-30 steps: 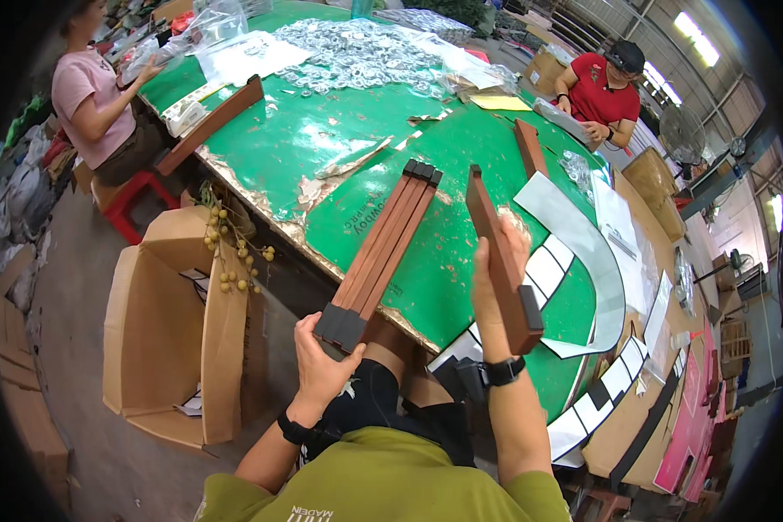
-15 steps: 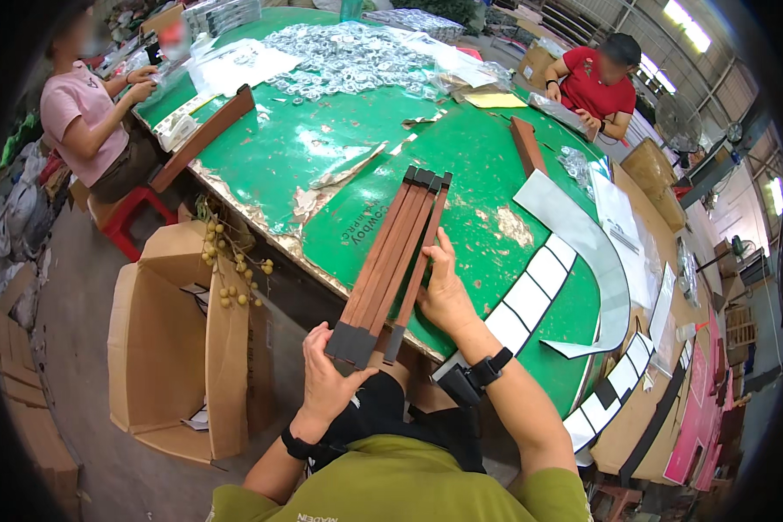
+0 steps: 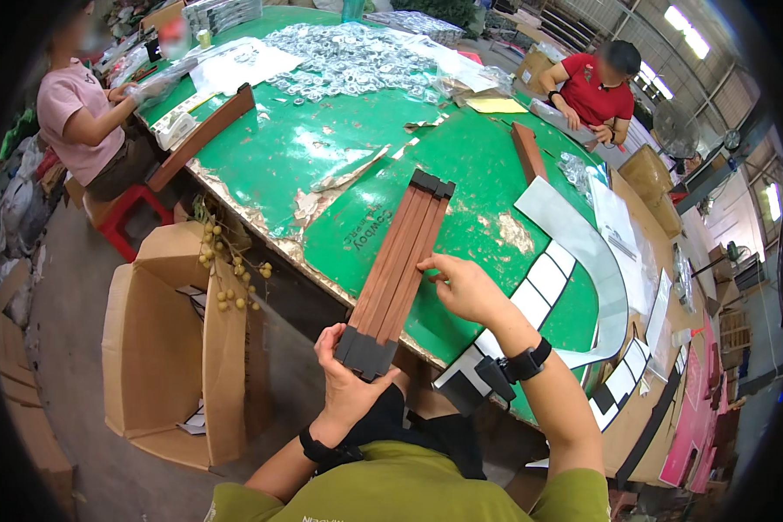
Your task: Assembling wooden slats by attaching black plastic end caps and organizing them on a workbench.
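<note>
A bundle of long brown wood-grain strips (image 3: 400,261) with black caps at both ends slants over the front edge of the green table. My left hand (image 3: 346,396) is closed around its near black end, thumb on one side and fingers on the other. At the bundle's right side is my right hand (image 3: 470,291), fingers bent, with the fingertips touching the edge about midway along. The strips lie side by side, flush with one another. The bundle's underside is hidden.
A green table (image 3: 339,130) carries a heap of small grey parts (image 3: 348,61), brown boards (image 3: 529,152) and white strips (image 3: 544,283). An open cardboard box (image 3: 161,348) stands on the floor at left, beside a hanging cluster of yellowish fruit (image 3: 226,270). Two people work across the table.
The rightmost strip, splayed away from the bundle before, now lies against the others. My right hand has moved back slightly to the right. The person at left now handles a clear bag.
</note>
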A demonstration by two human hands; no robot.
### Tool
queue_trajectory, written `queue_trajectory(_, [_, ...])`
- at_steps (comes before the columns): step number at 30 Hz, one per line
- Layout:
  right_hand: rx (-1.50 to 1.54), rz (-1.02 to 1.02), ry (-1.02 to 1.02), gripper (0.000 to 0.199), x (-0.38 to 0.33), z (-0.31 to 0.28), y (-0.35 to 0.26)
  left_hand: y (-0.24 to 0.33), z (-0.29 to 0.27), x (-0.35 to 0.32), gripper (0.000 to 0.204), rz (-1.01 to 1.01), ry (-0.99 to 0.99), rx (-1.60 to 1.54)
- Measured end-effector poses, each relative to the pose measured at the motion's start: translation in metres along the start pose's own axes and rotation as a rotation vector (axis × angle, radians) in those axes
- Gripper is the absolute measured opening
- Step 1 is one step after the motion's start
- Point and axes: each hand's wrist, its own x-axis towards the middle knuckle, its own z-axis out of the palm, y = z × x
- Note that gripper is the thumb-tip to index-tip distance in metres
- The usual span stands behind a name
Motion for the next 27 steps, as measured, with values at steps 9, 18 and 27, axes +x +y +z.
queue_trajectory(9, [-0.231, 0.135, -0.107, 0.025, 0.034, -0.025, -0.005, 0.011, 0.004, 0.015, 0.112, 0.052, 0.035, 0.109])
queue_trajectory(18, [-0.356, -0.043, 0.363, 0.036, 0.062, -0.025, 0.043, 0.011, -0.056, -0.001, 0.105, 0.145, -0.097, 0.105])
queue_trajectory(27, [-0.426, 0.048, 0.406, 0.035, 0.072, -0.012, 0.029, 0.014, -0.054, -0.001, 0.104, 0.103, -0.088, 0.115])
